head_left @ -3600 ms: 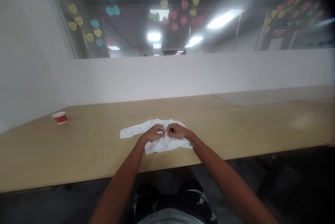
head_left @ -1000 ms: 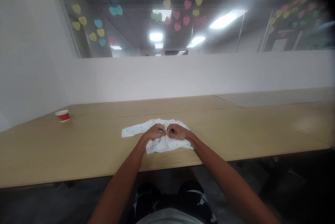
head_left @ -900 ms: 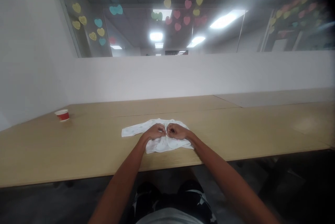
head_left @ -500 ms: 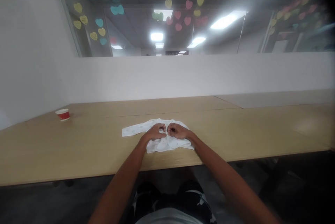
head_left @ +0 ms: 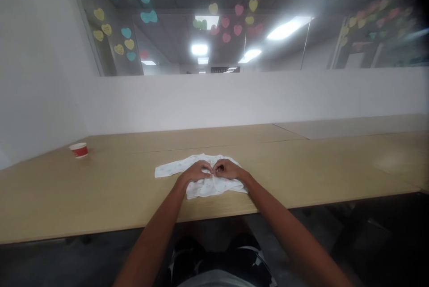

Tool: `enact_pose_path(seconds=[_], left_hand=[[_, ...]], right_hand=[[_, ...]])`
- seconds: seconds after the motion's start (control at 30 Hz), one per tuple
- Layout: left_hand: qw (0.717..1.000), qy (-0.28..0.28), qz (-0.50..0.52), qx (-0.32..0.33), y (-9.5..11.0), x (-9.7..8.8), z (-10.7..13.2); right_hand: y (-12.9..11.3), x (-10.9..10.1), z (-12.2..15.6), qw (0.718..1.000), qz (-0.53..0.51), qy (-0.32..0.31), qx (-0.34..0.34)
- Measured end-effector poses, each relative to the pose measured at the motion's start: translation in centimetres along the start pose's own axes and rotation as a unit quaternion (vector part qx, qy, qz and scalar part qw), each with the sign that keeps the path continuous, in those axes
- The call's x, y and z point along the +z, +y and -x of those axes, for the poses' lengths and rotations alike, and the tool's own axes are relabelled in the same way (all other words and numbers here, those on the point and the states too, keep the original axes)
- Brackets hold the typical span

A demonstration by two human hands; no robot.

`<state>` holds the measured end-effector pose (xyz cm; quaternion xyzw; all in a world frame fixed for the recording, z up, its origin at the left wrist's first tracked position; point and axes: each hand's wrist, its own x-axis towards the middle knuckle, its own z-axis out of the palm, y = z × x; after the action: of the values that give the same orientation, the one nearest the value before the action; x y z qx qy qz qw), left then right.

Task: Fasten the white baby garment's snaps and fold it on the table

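Observation:
A small white baby garment (head_left: 174,168) with a faint print lies flat on the wooden table (head_left: 100,188), one sleeve stretched out to the left. My left hand (head_left: 197,171) and my right hand (head_left: 226,170) rest on its middle, knuckles nearly touching. Both hands are closed, fingers pinching the fabric along the garment's front opening. What sits between the fingertips is too small to make out.
A red and white paper cup (head_left: 79,149) stands at the far left of the table. A white partition wall (head_left: 234,99) runs behind the table, with glass and paper hearts above. My dark-clothed lap (head_left: 217,260) is below the table's front edge.
Both hands stay pinched on the garment's middle with only slight finger shifts. The view has wobbled a little.

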<state>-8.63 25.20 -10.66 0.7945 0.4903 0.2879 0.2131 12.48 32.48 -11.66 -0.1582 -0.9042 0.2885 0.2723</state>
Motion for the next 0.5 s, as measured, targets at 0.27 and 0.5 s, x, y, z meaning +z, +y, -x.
enact_pose_path(seconds=[0.27,0.5], left_hand=[[0.998,0.039,-0.039,-0.020,0.9,0.8,-0.2],[0.996,-0.072,-0.045,0.011,1.8,-1.5,0.7]], right_hand=[[1.1,-1.4,-0.3,0.987,0.059,0.141,0.051],[3.5,-4.9,3.0,0.975,0.110,0.118,0.155]])
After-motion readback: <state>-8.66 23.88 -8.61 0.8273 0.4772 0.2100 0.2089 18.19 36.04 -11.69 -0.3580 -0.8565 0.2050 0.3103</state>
